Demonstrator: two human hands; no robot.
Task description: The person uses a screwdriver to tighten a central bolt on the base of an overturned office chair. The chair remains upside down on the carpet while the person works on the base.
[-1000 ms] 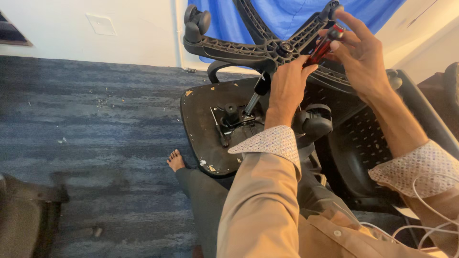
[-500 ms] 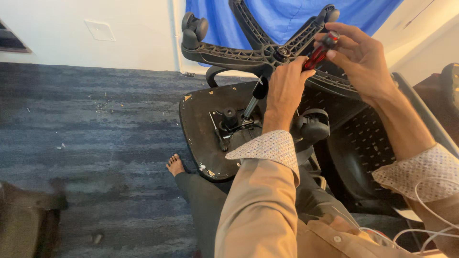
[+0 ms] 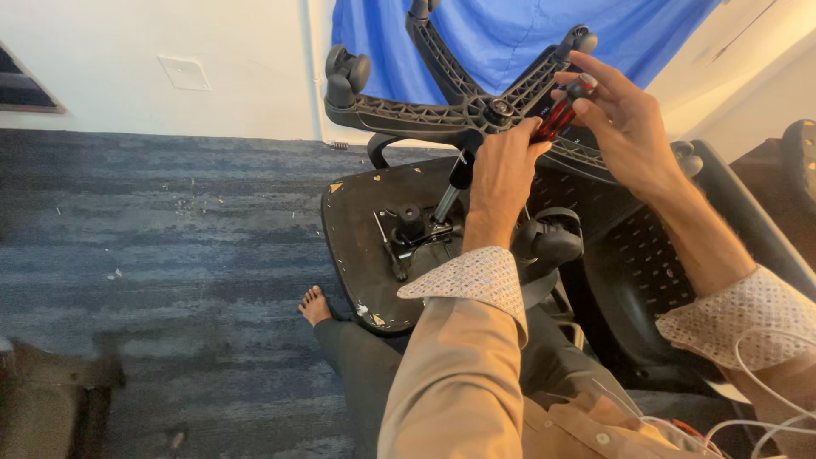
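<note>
The chair (image 3: pixel 399 238) lies tipped over on the blue carpet (image 3: pixel 170 221), its star base (image 3: pixel 459 106) standing up in the air with the castors (image 3: pixel 347 70) pointing out toward the wall (image 3: pixel 127 51) and the blue cloth (image 3: pixel 510 34) behind. The underside of the seat (image 3: pixel 357 229) faces the person, scuffed and chipped along its edge, with the metal column (image 3: pixel 448 194) running from the seat plate up into the hub (image 3: pixel 497 108) of the base.

The person sits on the floor, one bare foot (image 3: pixel 314 304) poking out just beside the seat edge. Both arms are in tan sleeves with patterned cuffs. The left hand (image 3: pixel 501 174) is raised to the hub, fingers curled together, the fingertips closed on the lower end of a red and black screwdriver (image 3: pixel 558 115). The right hand (image 3: pixel 625 119) is higher and to the right, thumb and fingers pinching the top of the screwdriver's handle, the other fingers fanned loosely. The tool slants from the right hand down toward the hub, lying against one spoke of the base; its tip is hidden behind the left fingers.

White cable (image 3: pixel 765 374) loops over the right sleeve, and the mesh backrest (image 3: pixel 654 255) lies beneath the right forearm
</note>
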